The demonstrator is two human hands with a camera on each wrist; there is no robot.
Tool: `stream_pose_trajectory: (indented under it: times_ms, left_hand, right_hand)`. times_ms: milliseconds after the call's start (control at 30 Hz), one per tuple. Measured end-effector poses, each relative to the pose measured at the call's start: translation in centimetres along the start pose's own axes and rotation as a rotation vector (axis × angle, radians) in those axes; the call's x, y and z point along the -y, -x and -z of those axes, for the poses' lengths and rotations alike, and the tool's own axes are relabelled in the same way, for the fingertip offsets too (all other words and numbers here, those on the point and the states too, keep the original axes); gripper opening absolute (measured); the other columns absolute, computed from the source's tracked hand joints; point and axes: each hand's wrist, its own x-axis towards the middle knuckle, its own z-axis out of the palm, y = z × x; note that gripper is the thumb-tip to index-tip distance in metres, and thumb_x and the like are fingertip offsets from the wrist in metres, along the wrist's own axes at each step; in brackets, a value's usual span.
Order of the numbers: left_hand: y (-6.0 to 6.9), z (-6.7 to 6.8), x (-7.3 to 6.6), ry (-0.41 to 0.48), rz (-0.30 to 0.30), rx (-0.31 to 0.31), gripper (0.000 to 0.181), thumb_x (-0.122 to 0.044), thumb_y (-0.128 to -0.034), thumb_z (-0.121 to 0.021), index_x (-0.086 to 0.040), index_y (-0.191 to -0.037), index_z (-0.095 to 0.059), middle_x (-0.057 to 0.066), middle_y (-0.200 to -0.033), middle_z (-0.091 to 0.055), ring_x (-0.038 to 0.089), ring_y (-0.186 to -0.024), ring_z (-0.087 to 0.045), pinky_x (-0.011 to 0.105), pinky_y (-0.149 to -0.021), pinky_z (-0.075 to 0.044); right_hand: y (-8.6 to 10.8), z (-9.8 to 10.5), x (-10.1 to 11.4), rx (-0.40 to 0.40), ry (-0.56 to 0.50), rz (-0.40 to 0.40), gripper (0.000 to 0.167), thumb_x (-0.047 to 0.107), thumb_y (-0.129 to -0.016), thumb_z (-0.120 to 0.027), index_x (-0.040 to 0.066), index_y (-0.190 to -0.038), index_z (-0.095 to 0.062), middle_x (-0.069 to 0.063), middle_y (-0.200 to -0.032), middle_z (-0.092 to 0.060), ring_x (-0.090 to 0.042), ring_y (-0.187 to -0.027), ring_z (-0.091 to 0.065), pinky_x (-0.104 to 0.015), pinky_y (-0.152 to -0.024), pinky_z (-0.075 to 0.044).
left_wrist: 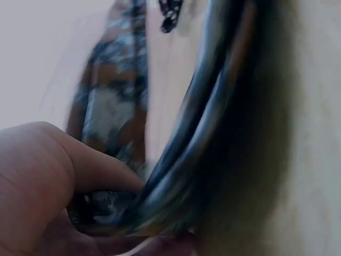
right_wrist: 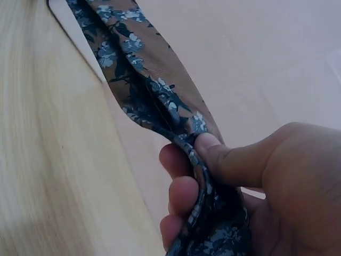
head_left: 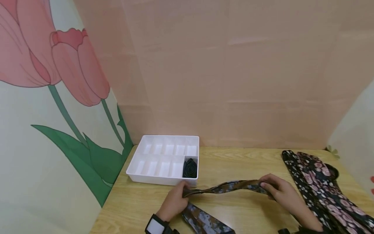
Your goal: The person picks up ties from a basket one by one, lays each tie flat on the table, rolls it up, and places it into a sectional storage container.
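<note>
Brown tie [head_left: 223,187], flowered pale blue, creased lengthwise! Left grip [head_left: 175,201] at nine o'clock, right grip [head_left: 281,192] at three, both pinching it.

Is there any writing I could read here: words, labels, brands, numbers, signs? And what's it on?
There are none that can be read.
Patterned tie: floral print, no lettering visible.
White tray: no label visible.
White square on the left wrist: no marks I can make out.
Wall mural: painted tulips, no words visible.
</note>
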Motion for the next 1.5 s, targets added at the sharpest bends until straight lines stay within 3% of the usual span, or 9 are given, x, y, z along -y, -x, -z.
stream_pose_trajectory:
  times_ms: [167,333,533,667,833,1000,1133,1267,1500]
  left_hand:
    - [0.5,2.2,0.5,0.005,0.050,-0.019,0.025,-0.004,-0.0917,-0.073,-0.008,-0.116,-0.067,0.009,-0.116,-0.072,0.027,-0.108,-0.069,0.046,-0.087,-0.057]
    - [1.2,4.2,2.1,0.026,0.010,0.103,0.035,-0.002,-0.0860,-0.083,-0.005,-0.116,-0.066,0.008,-0.111,-0.067,0.022,-0.099,-0.064,0.037,-0.082,-0.055]
    - [2.5,6.7,3.9,-0.068,0.079,0.171,0.022,-0.001,-0.0858,-0.077,-0.011,-0.104,-0.071,0.001,-0.095,-0.068,0.017,-0.084,-0.061,0.038,-0.072,-0.051]
    - [3.1,8.3,5.5,-0.135,0.152,0.060,0.014,-0.012,-0.0913,-0.079,-0.011,-0.104,-0.073,0.004,-0.098,-0.074,0.020,-0.086,-0.066,0.044,-0.074,-0.053]
    - [3.7,9.9,7.8,-0.230,0.303,-0.125,0.021,-0.020,-0.0913,-0.081,-0.008,-0.106,-0.074,0.011,-0.106,-0.077,0.029,-0.093,-0.072,0.049,-0.078,-0.057]
    - [4.0,10.6,9.0,-0.116,0.405,-0.165,0.043,-0.033,-0.0987,-0.074,-0.001,-0.127,-0.067,0.024,-0.129,-0.070,0.046,-0.119,-0.067,0.061,-0.096,-0.054]
    - [4.1,10.2,9.4,0.013,0.404,-0.195,0.050,-0.048,-0.1025,-0.067,-0.004,-0.127,-0.067,0.022,-0.132,-0.069,0.045,-0.124,-0.064,0.060,-0.101,-0.052]
    - [4.2,10.1,9.5,0.042,0.373,-0.306,0.031,-0.034,-0.1045,-0.068,-0.005,-0.114,-0.074,0.017,-0.120,-0.074,0.041,-0.119,-0.067,0.059,-0.101,-0.052]
    - [4.5,13.0,9.8,0.079,0.385,-0.414,0.029,-0.019,-0.1047,-0.067,0.003,-0.123,-0.065,0.027,-0.128,-0.068,0.047,-0.125,-0.062,0.063,-0.105,-0.047]
  right_hand:
    - [-0.7,0.3,-1.3,-0.022,0.131,-0.001,0.027,0.027,-0.109,-0.060,0.005,-0.123,-0.069,-0.005,-0.092,-0.070,-0.020,-0.070,-0.056,-0.035,-0.059,-0.045]
    - [-1.3,0.6,-3.1,-0.037,0.290,-0.001,0.035,0.037,-0.108,-0.062,0.006,-0.117,-0.072,-0.002,-0.095,-0.073,-0.017,-0.070,-0.056,-0.035,-0.060,-0.042]
    - [-1.4,1.4,-5.3,0.003,0.397,-0.101,0.063,0.066,-0.098,-0.061,0.005,-0.111,-0.071,-0.001,-0.089,-0.072,-0.016,-0.070,-0.061,-0.038,-0.061,-0.047]
    - [-1.1,1.6,-6.6,0.061,0.457,-0.184,0.085,0.087,-0.084,-0.058,0.005,-0.100,-0.070,-0.001,-0.078,-0.067,-0.018,-0.067,-0.060,-0.038,-0.060,-0.046]
    - [-0.5,2.4,-8.1,0.089,0.500,-0.222,0.087,0.091,-0.081,-0.056,0.005,-0.093,-0.065,-0.003,-0.074,-0.063,-0.021,-0.066,-0.059,-0.039,-0.060,-0.046]
    - [-0.1,3.4,-9.3,0.121,0.511,-0.267,0.089,0.091,-0.082,-0.056,0.002,-0.091,-0.062,-0.007,-0.077,-0.063,-0.023,-0.068,-0.061,-0.044,-0.065,-0.051]
    - [0.3,3.3,-9.6,0.142,0.493,-0.254,0.085,0.088,-0.085,-0.054,0.004,-0.090,-0.063,-0.006,-0.077,-0.063,-0.022,-0.069,-0.060,-0.042,-0.065,-0.049]
    - [0.4,3.6,-9.3,0.158,0.471,-0.232,0.080,0.085,-0.088,-0.056,0.006,-0.090,-0.063,-0.005,-0.078,-0.062,-0.021,-0.070,-0.059,-0.040,-0.066,-0.048]
    - [1.4,4.0,-8.9,0.273,0.334,-0.191,0.052,0.059,-0.095,-0.072,0.008,-0.098,-0.069,0.000,-0.087,-0.066,-0.019,-0.079,-0.057,-0.038,-0.070,-0.048]
